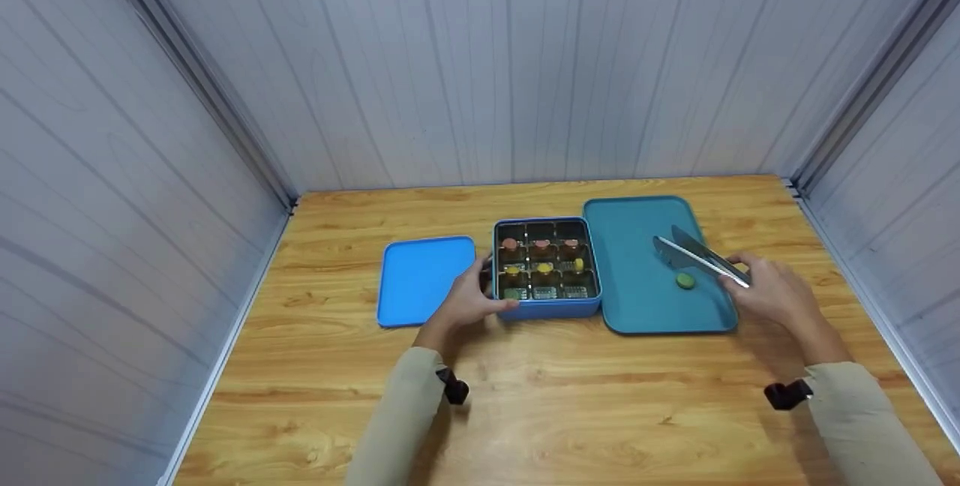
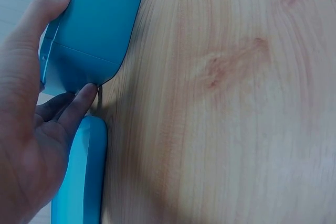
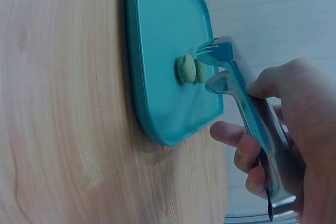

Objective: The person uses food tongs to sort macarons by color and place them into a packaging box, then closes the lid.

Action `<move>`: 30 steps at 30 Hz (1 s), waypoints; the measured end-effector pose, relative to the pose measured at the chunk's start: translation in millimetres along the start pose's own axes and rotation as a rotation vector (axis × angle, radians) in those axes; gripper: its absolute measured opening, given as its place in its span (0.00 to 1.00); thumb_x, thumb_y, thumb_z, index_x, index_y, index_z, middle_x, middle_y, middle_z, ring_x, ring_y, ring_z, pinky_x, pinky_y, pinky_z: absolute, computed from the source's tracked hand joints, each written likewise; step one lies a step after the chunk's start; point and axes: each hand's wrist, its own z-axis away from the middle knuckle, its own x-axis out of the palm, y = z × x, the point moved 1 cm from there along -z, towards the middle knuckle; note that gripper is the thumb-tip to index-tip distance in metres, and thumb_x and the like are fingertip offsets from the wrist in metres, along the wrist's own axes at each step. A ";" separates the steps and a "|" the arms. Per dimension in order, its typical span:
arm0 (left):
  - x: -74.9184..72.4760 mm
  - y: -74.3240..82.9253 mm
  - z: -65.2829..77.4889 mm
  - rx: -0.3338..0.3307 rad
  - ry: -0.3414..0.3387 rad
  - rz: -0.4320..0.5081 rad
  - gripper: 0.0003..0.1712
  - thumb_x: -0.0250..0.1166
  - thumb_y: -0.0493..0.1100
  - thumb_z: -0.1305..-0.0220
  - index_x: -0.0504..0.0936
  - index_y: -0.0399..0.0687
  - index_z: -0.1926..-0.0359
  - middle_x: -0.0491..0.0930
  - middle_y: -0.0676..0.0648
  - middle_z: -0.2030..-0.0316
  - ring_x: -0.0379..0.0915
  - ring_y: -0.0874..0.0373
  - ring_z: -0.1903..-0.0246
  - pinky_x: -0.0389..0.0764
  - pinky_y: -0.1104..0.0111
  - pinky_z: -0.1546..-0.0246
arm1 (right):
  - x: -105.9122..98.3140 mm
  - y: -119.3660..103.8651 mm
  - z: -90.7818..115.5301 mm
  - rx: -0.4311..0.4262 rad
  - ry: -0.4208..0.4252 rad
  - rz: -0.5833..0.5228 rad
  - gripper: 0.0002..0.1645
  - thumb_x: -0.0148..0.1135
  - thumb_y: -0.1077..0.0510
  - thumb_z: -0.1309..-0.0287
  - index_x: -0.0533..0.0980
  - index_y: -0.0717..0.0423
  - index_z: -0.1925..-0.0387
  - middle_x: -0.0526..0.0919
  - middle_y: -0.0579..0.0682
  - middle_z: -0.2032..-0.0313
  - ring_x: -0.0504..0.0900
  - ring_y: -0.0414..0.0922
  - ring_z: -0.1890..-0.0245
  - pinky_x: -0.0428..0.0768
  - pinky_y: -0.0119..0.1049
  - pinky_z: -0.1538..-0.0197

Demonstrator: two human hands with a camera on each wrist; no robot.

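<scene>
My left hand (image 1: 471, 297) holds the near left corner of a blue box (image 1: 551, 310), thumb at the front rim and fingers along the left side. In the left wrist view, fingertips touch the lower edge of the box (image 2: 97, 35). A clear divided insert inside holds a row of pink macarons (image 1: 541, 244), a row of yellow ones (image 1: 544, 268) and a green one (image 1: 511, 294) at the front left. My right hand (image 1: 772, 289) grips metal tongs (image 1: 709, 259), their tips apart over the teal tray (image 1: 637, 306). Two green macarons (image 3: 186, 69) lie beside the tips in the right wrist view.
Left of the box lies a flat blue lid (image 1: 424, 283), close to my left hand. The tray adjoins the box's right side. All stand on a wood-grain table (image 1: 555, 403), with pale panel walls (image 1: 465, 66) behind and at both sides.
</scene>
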 end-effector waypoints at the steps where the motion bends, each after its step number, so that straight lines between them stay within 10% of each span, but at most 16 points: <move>1: 0.0 -0.2 -0.2 0.002 -0.001 0.004 0.66 0.87 0.49 0.38 0.57 0.48 0.09 0.72 0.39 0.19 0.73 0.40 0.23 0.73 0.41 0.19 | -0.1 0.4 -0.1 0.001 -0.003 0.001 0.27 0.63 0.48 0.21 0.78 0.63 0.33 0.73 0.50 0.75 0.70 0.46 0.77 0.65 0.39 0.75; 30: 0.2 1.0 -1.1 0.004 0.004 -0.006 0.67 0.87 0.49 0.39 0.56 0.46 0.09 0.72 0.37 0.19 0.72 0.40 0.21 0.73 0.44 0.18 | -9.8 -4.6 -3.6 -0.035 -0.006 0.011 0.24 0.63 0.51 0.20 0.80 0.65 0.36 0.85 0.52 0.71 0.74 0.45 0.77 0.67 0.39 0.74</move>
